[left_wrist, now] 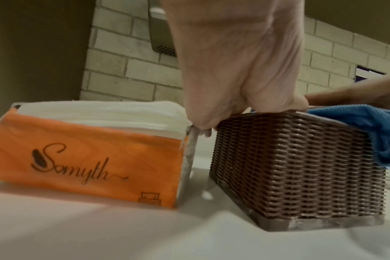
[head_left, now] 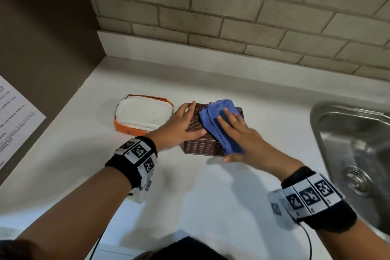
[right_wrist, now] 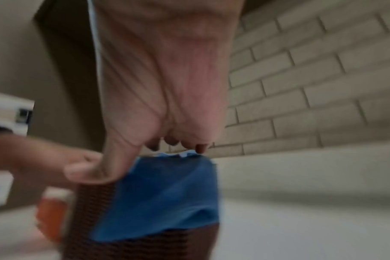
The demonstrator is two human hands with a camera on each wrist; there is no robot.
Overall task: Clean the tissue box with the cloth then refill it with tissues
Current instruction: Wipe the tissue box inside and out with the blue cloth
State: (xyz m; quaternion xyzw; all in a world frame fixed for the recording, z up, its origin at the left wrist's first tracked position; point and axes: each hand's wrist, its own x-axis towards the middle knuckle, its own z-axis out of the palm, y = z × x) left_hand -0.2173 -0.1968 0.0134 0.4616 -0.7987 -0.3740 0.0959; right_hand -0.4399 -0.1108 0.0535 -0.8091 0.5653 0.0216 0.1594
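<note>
A brown woven tissue box [head_left: 200, 145] [left_wrist: 296, 168] [right_wrist: 127, 246] stands on the white counter. My left hand [head_left: 185, 122] [left_wrist: 238, 73] lies flat on its left top edge, fingers straight, steadying it. A folded blue cloth [head_left: 219, 122] [left_wrist: 367, 130] [right_wrist: 165, 193] lies over the box's top right and hangs down its front. My right hand [head_left: 234, 131] [right_wrist: 165, 88] presses flat on the cloth with straight fingers, thumb at the box's front. Left of the box is an orange pack of white tissues [head_left: 141, 114] [left_wrist: 85, 153], open on top.
A steel sink [head_left: 356, 154] sits at the right, close to my right arm. A brick wall [head_left: 232, 17] backs the counter [head_left: 211, 196]. A dark side panel with a printed sheet [head_left: 14, 120] stands at the left.
</note>
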